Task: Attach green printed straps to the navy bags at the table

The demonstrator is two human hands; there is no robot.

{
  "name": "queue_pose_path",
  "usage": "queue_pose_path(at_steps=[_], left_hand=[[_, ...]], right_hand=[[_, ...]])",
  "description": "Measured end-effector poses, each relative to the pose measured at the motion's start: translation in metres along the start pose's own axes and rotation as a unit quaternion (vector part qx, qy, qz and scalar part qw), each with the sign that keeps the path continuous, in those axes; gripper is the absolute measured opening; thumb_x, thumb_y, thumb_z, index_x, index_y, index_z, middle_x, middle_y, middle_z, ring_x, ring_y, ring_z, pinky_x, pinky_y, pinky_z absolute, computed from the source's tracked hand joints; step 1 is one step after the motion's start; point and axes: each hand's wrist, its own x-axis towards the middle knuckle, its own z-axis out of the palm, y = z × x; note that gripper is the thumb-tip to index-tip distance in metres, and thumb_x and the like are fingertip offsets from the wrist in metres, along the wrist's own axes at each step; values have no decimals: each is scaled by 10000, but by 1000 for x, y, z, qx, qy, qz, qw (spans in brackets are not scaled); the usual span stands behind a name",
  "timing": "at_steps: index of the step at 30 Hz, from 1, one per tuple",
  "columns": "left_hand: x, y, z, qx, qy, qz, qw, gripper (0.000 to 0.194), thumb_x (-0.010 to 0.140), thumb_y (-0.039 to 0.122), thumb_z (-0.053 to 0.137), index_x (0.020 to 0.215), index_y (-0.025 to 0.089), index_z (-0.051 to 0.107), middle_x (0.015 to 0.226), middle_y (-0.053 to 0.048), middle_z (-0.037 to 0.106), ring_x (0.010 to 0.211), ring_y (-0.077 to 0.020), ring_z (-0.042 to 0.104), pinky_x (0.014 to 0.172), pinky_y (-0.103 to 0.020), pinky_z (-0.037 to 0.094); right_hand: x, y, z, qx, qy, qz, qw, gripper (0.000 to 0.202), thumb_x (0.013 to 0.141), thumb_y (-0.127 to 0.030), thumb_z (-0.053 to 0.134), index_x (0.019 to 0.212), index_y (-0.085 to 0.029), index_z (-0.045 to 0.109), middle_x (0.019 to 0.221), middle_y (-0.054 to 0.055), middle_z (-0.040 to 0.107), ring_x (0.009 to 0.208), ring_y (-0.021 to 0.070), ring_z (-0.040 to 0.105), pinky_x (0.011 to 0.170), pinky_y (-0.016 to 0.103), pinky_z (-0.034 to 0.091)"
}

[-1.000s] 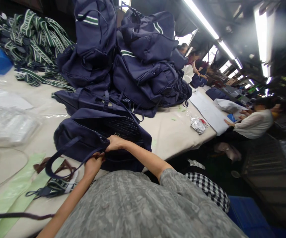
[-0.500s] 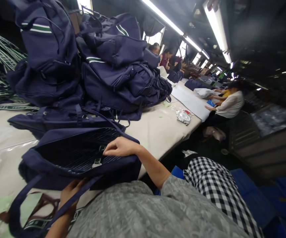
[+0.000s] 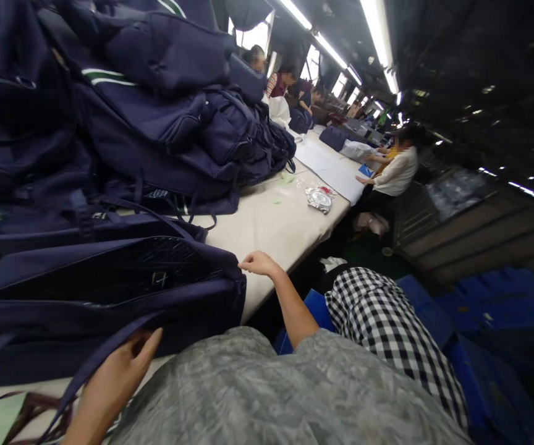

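A long navy bag (image 3: 193, 321) lies along the table's near edge, its top gaping and a dark striped lining showing inside. At its far right end, my right hand (image 3: 258, 263) is closed in a pinch at the upper corner; any zip pull between the fingertips is too small to make out. My left hand (image 3: 118, 368) is beside the bag's near side, thumb apart from the curled fingers. A navy strap (image 3: 104, 349) runs close along that hand, and some of its fingers are hidden there.
Navy bags (image 3: 156, 111) are piled high at the back left. On the pale table (image 3: 262, 228) lie a silvery packet (image 3: 319, 199) and a white sheet (image 3: 327, 167). Co-workers stand farther along. A checked cloth (image 3: 387, 321) and blue boxes (image 3: 503, 303) are at the right.
My right hand has moved from inside the bag's opening to its right end. My left hand has shifted along the near side, with its thumb now spread. The view has turned right.
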Motion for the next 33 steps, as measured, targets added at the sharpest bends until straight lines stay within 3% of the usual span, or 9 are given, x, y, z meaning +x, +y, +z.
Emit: queue_pose_path(at_steps=[3,5,7,9,11,15,19,25,33], left_hand=[[14,47,0,14,59,156,986,384,853,543,445,879,221,652,851,-43,703,793,-209,646,789,-289,477],[32,69,2,90,110,257,956,433,895,504,383,985,164,637,1080,-136,675,1049,-271,606,943,-356,430],[50,81,2,213,60,249,943,508,906,516,335,976,108,629,1053,-216,664,1061,-339,600,912,-426,434],[60,83,0,291,-62,174,939,543,912,551,288,877,130,630,867,-191,685,879,-332,653,756,-398,462],[57,81,-3,288,-144,145,935,504,925,539,274,797,182,606,785,-120,685,771,-277,663,657,-330,429],[24,65,-5,238,-143,183,943,365,939,425,327,751,216,559,806,-47,687,778,-209,653,643,-281,375],[-6,43,-7,149,-185,131,962,345,924,433,367,732,227,567,748,-16,679,737,-182,647,664,-268,394],[-10,26,-4,49,-181,112,976,331,860,495,466,934,247,673,939,-19,729,882,-208,676,783,-290,481],[-2,20,7,79,-103,177,976,460,823,569,466,990,232,731,1062,-64,730,1011,-271,664,897,-354,499]], right_hand=[[-5,17,23,76,-66,-17,995,308,835,-450,649,882,-148,690,782,22,683,665,116,610,582,190,458],[-13,20,39,74,-7,-9,997,390,821,-520,647,969,-161,676,886,40,696,778,149,642,668,220,484],[-24,18,50,40,78,20,996,457,801,-558,654,1024,-159,657,973,76,699,904,199,652,767,268,487],[-36,15,56,4,129,45,991,463,798,-565,653,1008,-153,646,978,105,703,957,237,652,821,312,477],[-47,13,59,-8,136,55,989,403,814,-548,641,923,-160,639,894,101,712,904,238,669,806,323,481],[-59,13,63,120,16,67,990,367,844,-502,619,701,-164,600,628,43,676,624,167,669,628,255,502],[-62,15,68,289,-78,113,947,386,749,-450,737,574,-143,583,516,33,629,498,134,629,500,209,492],[-77,16,99,438,-6,142,887,377,608,-444,834,654,-118,649,598,38,664,551,115,625,524,197,477],[-87,2,125,509,105,119,846,427,587,-520,805,669,-136,637,624,27,657,572,130,609,556,235,458]])
